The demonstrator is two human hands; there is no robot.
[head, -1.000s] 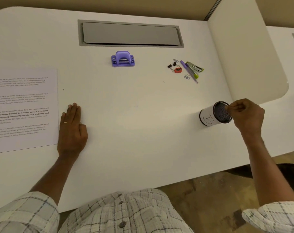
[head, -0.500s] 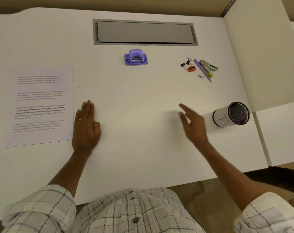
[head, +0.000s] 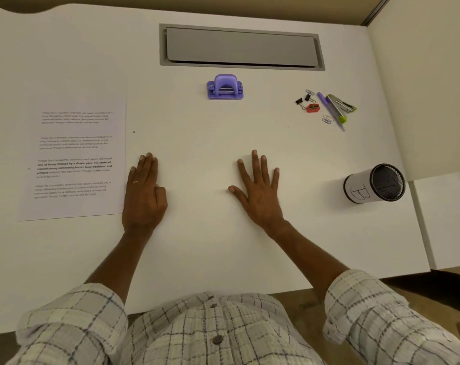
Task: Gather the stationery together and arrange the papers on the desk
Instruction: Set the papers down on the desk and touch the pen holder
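Paper (head: 76, 159) just beside left hand (head: 144, 196) | both hands flat on desk (head: 197, 248), fingers straight, empty | right hand (head: 260, 193) splayed

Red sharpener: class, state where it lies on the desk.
In the head view, the red sharpener lies far right on the desk, between the black binder clips and the purple pen.

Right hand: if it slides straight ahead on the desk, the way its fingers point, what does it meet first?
Probably the purple hole punch, at its right end; only bare desk lies between it and the right hand. The line is close, so it might narrowly miss.
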